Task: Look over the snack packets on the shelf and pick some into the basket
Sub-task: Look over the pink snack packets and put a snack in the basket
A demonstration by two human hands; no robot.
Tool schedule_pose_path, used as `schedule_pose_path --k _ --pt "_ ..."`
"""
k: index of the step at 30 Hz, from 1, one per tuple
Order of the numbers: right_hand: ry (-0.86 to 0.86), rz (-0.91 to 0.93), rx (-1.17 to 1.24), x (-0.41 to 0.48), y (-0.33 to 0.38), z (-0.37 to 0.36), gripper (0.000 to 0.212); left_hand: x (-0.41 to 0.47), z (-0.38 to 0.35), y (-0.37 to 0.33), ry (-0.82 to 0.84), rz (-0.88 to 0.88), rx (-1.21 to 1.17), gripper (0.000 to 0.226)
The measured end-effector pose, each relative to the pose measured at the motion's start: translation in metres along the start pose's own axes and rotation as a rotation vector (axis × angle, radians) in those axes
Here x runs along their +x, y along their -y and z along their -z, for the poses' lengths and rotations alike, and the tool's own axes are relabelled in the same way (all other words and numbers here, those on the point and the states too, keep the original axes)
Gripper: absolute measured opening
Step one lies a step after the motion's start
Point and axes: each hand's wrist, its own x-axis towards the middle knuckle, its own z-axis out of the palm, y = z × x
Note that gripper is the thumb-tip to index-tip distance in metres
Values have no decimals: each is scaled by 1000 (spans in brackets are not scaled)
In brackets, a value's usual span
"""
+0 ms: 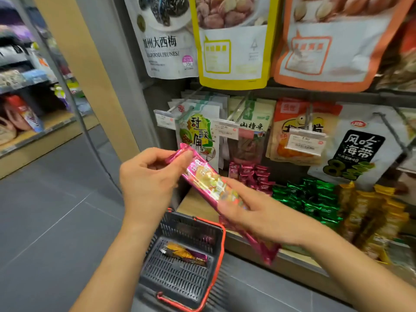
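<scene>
Head view, single frame. Landmark: the dark grey basket [180,224] with an orange handle, standing on the grey floor [56,210]. Inside the basket, on its slatted bottom, lies one packet with orange and purple print [183,255]. Above the basket I hold a long pink snack packet [209,183] slanted in the air, its upper end over the basket's far rim and its lower end out past the basket's right rim; that lower end is blurred. My left hand [148,176], above the basket, has curled fingers and thumb pinching the packet's upper end. My right hand [254,212], above and right of the basket, grips the packet's middle, thumb on top and fingers wrapped under it. The shelf [195,206], a wooden ledge, starts just behind and right of the basket. On it, up and right of the basket, are dark red small packets [254,174], then green packets [310,197], then yellow packets [371,212] farthest right. Higher above the basket, bags hang on hooks with clipped price tags [306,143]: a black-and-white seaweed bag [360,149], and in the top row a prune bag [162,48], a yellow-edged bag [234,52] and an orange-edged bag [333,46]. Print on the pink packet is too smeared to read.
</scene>
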Motion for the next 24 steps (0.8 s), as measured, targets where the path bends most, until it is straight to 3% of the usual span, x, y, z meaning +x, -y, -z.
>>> schedule_pose_path --k 5,8,17,24 --pt "-83 10 144 -24 -10 -27 45 -16 -6 6 100 356 -283 21" --pt "3 -34 251 -30 -12 -21 31 -15 -4 15 194 528 -482 24" --pt "91 -68 286 -34 -13 -6 35 -16 -3 21 270 691 -591 19" --pt "-33 -80 -29 -30 -19 -11 54 -19 -8 27 213 835 -498 29"
